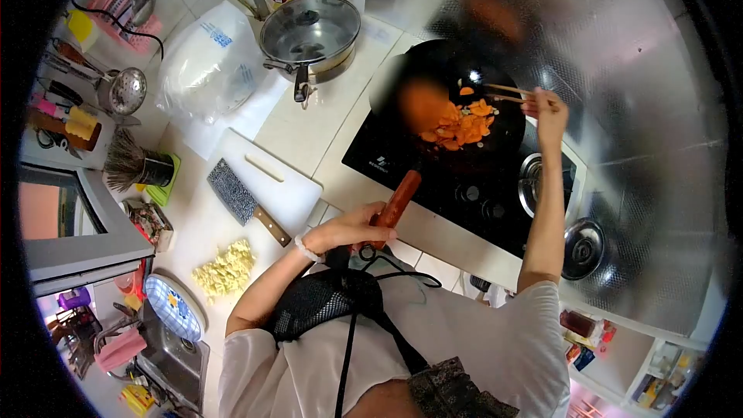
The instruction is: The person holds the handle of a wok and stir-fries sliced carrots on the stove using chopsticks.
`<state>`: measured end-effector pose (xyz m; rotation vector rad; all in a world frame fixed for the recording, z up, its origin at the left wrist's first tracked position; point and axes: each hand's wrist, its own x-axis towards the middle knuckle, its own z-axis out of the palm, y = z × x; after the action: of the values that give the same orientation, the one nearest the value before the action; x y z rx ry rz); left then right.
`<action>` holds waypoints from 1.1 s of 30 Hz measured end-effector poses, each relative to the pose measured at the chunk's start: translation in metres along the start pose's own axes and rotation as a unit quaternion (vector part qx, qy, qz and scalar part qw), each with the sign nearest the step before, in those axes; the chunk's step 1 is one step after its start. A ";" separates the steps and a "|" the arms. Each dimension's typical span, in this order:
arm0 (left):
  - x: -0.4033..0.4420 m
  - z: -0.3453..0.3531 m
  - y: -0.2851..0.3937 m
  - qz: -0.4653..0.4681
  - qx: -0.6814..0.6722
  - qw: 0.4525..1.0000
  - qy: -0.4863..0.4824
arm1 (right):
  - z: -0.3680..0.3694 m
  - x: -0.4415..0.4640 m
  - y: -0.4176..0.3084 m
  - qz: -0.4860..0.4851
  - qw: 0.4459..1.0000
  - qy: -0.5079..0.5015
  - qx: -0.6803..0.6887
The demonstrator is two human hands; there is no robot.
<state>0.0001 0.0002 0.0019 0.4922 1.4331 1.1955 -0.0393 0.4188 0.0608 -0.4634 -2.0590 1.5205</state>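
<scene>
My left hand [352, 230] is wrapped round the reddish-brown wooden handle [402, 196] of a black wok [507, 135] on the stove. Inside the wok lie orange carrot slices [469, 125], with a few small pale bits among them. My right hand [547, 112] grips a pair of wooden chopsticks [507, 94], which reach over the wok's right side towards the slices. A blurred patch covers the wok's left part, so what lies there cannot be made out.
Left of the stove, a cleaver [234, 192] rests on a white cutting board [300, 184], near chopped pale-yellow food [224, 269]. A glass-lidded pot [311, 31] stands behind, beside a plastic bag [209, 62]. The sink [176, 360] is at lower left; a second burner [531, 184] sits right.
</scene>
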 end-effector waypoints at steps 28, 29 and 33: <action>-0.003 0.002 0.010 0.027 -0.020 0.999 -0.001 | 0.058 -0.085 0.002 0.131 0.985 -0.007 0.109; -0.004 0.002 0.013 0.032 -0.026 0.999 0.000 | 0.071 -0.083 0.015 0.101 0.987 -0.004 0.127; -0.002 0.003 0.004 0.042 -0.019 0.999 0.022 | 0.084 -0.057 0.057 -0.022 0.999 -0.009 0.044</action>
<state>0.0023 0.0014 0.0067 0.5072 1.4374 1.3050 -0.0465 0.3398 -0.0241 -0.3710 -1.9918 1.5882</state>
